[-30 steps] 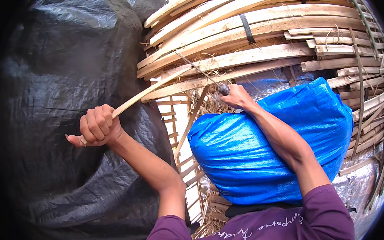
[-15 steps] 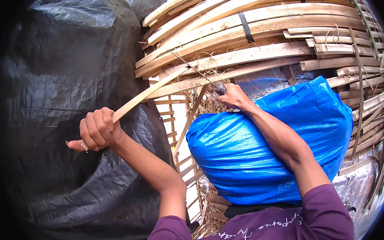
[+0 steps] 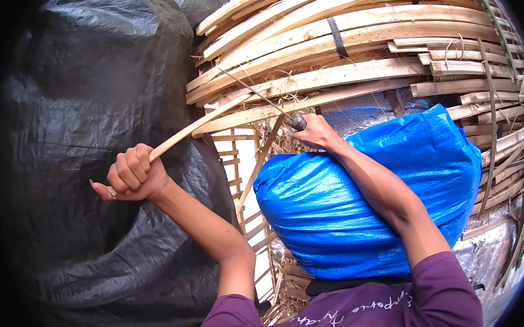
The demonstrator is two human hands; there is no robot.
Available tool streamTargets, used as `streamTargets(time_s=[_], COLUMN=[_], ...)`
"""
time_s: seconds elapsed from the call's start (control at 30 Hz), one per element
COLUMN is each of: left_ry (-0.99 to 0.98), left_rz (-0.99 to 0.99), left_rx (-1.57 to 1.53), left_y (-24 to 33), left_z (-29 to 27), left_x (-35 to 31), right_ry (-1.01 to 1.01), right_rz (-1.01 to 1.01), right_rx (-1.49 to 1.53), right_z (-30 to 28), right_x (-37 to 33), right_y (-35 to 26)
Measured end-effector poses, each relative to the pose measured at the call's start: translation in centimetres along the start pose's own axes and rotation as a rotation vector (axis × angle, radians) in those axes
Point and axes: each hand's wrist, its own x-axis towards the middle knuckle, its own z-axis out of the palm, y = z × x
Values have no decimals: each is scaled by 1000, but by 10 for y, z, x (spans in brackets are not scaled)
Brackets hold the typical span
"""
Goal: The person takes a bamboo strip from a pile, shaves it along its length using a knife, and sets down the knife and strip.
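Note:
My left hand [image 3: 133, 175] is wrapped round the lower end of a pale bamboo strip [image 3: 190, 129], which slants up and to the right. The strip's far end reaches the blade of a thin knife near the stacked bamboo. My right hand [image 3: 316, 132] grips this knife [image 3: 297, 123] by its dark, rounded handle. Its narrow blade points up and to the left and crosses the strip. Whether the edge is cutting into the strip is too small to tell. Beneath my right forearm, a blue plastic sheet [image 3: 312, 220] lies bunched over my lap.
Split bamboo lengths [image 3: 352, 73] are stacked ahead, some bound with a black band [image 3: 336, 36]. A black tarpaulin [image 3: 83, 143] hangs or lies along the left. Thin shavings cling around the stack. Bamboo slats [image 3: 232, 165] form a lattice between tarpaulin and blue sheet.
My right hand and the knife have shifted slightly left. My left hand, with the bamboo strip, has moved a little upward. Both grips are unchanged.

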Motion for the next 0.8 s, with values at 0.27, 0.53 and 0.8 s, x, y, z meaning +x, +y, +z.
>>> streamTargets(time_s=[0.27,0.53,0.8], left_ry=[-76,-54,-343], left_rz=[-27,-8,-143], left_rx=[3,38,-185], left_y=[-15,-15,-20], left_z=[19,22,23], left_x=[12,15,12], right_ry=[-68,-5,-184], right_rz=[-271,144,-206], right_rx=[-12,10,-31], right_z=[0,-3,-15], right_x=[-9,1,-9], right_y=[-47,9,-49])
